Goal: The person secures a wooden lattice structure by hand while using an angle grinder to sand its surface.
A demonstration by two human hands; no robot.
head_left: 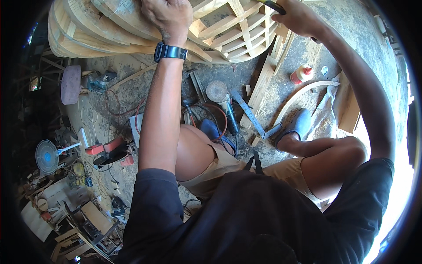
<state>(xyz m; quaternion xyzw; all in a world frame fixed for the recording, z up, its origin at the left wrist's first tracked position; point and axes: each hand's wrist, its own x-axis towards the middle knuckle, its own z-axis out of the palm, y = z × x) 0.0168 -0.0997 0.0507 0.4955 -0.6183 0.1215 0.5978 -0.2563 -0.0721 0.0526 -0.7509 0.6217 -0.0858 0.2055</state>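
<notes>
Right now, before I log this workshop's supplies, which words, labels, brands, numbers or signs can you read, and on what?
None reads clearly.
Bottle with red cap: label too small and blurred.
Metal square: any markings too small.
Angle grinder: any lettering too blurred.
Black tool in the right hand: no readable print.

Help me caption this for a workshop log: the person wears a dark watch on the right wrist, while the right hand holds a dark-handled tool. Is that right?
Not quite: the head view shows the dark watch on the left wrist, not the right. The right hand does hold a dark-handled tool.
</notes>
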